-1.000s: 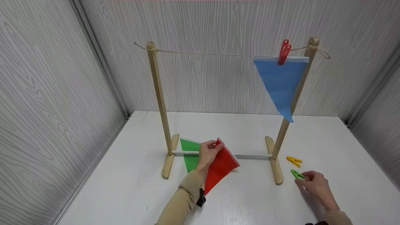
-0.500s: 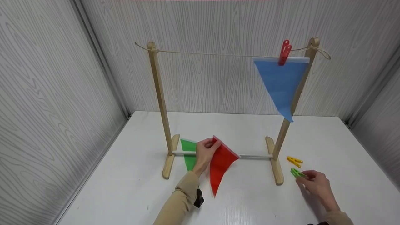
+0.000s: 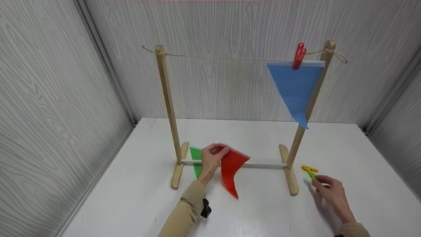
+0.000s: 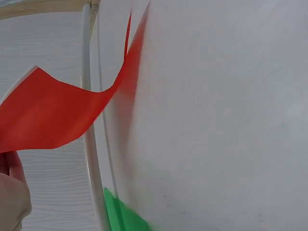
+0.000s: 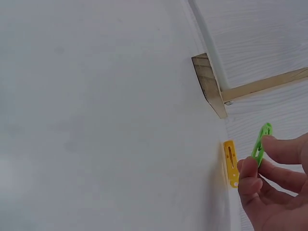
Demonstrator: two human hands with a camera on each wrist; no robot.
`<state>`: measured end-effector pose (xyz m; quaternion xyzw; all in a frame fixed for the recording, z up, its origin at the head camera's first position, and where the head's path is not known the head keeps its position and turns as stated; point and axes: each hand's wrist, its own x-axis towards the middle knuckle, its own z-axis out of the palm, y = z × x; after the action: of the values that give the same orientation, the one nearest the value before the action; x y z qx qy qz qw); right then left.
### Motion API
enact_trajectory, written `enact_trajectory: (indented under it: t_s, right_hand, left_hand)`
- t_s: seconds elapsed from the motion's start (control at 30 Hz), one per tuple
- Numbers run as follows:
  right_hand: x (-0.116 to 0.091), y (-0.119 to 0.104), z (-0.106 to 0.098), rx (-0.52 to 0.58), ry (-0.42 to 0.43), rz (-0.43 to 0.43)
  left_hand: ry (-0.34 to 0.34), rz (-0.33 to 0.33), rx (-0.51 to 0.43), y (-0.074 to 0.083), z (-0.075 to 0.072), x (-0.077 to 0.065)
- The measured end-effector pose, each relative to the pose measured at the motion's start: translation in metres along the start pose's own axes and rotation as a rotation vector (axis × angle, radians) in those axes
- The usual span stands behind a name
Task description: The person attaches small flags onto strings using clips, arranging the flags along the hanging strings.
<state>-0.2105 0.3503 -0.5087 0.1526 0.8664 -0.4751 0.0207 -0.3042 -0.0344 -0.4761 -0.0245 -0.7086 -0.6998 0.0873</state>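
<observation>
Moved since a second ago: the triangular red pennant (image 3: 232, 164) with a white top edge, shifted a little left and farther back, its tail now swinging out toward the right instead of lying by the left sleeve (image 3: 184, 210). The left grip (image 3: 210, 161) pinches it near the left end of its top edge, thumb in front. The small green plastic clothespin (image 5: 260, 149) has also changed place; the right grip (image 3: 332, 192) pinches it between thumb and fingers, now so far back that it overlaps the yellow plastic clothespin (image 5: 230, 161) in the head view. The right wrist view shows a gap between the two clothespins. The blue triangular pennant (image 3: 297, 89) hangs as before under the red clothespin (image 3: 298, 59) on the thin twine (image 3: 223, 58) of the wooden stand (image 3: 169, 102).

More of the triangular green pennant (image 3: 196, 154) is now hidden behind the left grip; the left wrist view catches only one corner, cut off at the bottom edge. Most of the left grip falls outside that view. The red pennant covers part of the white crossbar (image 3: 266, 165), and whether its tip touches the white bench (image 3: 256, 210) I cannot tell.
</observation>
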Motion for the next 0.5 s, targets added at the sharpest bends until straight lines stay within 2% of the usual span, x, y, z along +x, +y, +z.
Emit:
enact_trajectory:
  t_s: [0.17,0.4,0.5]
  right_hand:
    - [-0.002,-0.004,0.003,0.1,0.009,-0.039]
    - [-0.007,-0.012,0.006,0.248,0.055,-0.142]
    - [-0.008,-0.017,0.009,0.336,0.059,-0.153]
  left_hand:
    - [-0.008,0.013,-0.014,0.003,-0.004,0.001]
    - [-0.031,0.019,-0.052,0.012,-0.007,0.002]
    - [-0.042,0.022,-0.064,0.017,-0.007,0.002]
